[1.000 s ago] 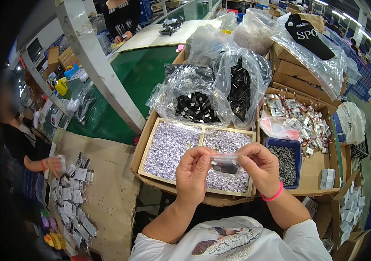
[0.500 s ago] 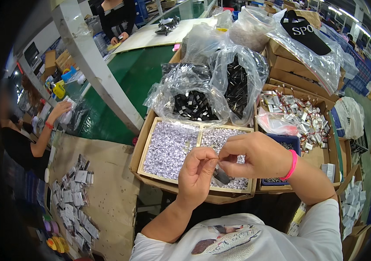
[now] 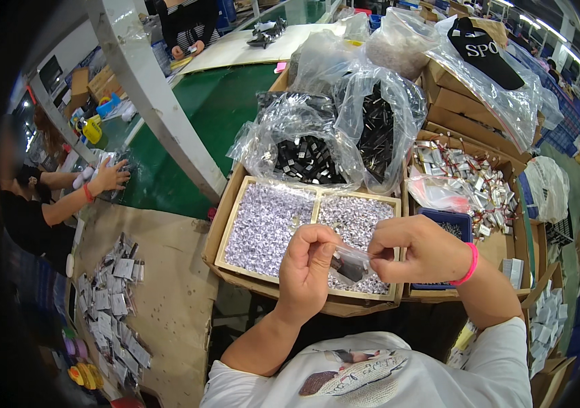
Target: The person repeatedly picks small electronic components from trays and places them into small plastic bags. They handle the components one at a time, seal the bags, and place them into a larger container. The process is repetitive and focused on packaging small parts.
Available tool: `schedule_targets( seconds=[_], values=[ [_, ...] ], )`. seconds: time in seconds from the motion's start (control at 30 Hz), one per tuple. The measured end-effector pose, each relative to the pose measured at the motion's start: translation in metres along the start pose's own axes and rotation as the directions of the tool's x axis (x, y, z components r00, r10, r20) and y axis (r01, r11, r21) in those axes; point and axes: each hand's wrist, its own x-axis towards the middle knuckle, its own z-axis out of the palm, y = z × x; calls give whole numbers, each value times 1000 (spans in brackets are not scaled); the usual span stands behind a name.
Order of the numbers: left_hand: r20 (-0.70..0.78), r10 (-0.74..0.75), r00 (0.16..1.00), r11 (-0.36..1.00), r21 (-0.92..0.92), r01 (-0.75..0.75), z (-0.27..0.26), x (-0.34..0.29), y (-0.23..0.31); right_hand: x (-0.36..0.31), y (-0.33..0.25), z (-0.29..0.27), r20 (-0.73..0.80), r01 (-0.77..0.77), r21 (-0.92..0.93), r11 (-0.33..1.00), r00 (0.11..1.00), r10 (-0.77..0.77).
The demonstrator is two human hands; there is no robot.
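A small clear plastic bag (image 3: 352, 264) with dark parts inside is stretched between my two hands. The fingers of my left hand (image 3: 307, 268) pinch its left end, thumb on top. My right hand (image 3: 416, 251), pink band at the wrist, has its fingers curled closed at the bag's right end. Below them lies a two-part wooden tray (image 3: 263, 192), its compartments full of small silvery-white pieces. What the dark parts are, I cannot make out.
Plastic bags of black parts (image 3: 307, 160) stand behind the tray. To the right are a blue bin (image 3: 454, 216) and a box of wired silver pieces (image 3: 497, 194). Filled small bags (image 3: 110, 313) lie on cardboard at left, near a co-worker's hand (image 3: 106, 177). A metal post (image 3: 161, 102) slants beside the green belt.
My hands have drawn apart, the right one moving rightward, and the bag now shows between them. At left the co-worker's hand has spread its fingers.
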Motion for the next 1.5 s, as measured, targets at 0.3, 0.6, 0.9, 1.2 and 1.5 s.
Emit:
schedule_targets(
  seconds=[0.3,0.6,0.9,1.2,1.5],
  values=[
    [23,-196,980,909,-370,190,3,1,6,-13,9,8,-336,123,25,992,936,-107],
    [80,-165,983,965,-191,177,8,1,12,-9,7,20,-290,91,121,988,956,-53],
    [61,-182,981,974,-127,189,-10,-2,23,-13,1,13,-198,2,11,1000,980,0],
    [-20,-128,992,945,302,128,-39,-5,35,10,-5,22,-235,-30,-196,980,972,-17],
    [-710,-16,704,956,195,217,-152,-26,87,25,-3,32,-279,-50,-46,998,960,35]
  ],
)
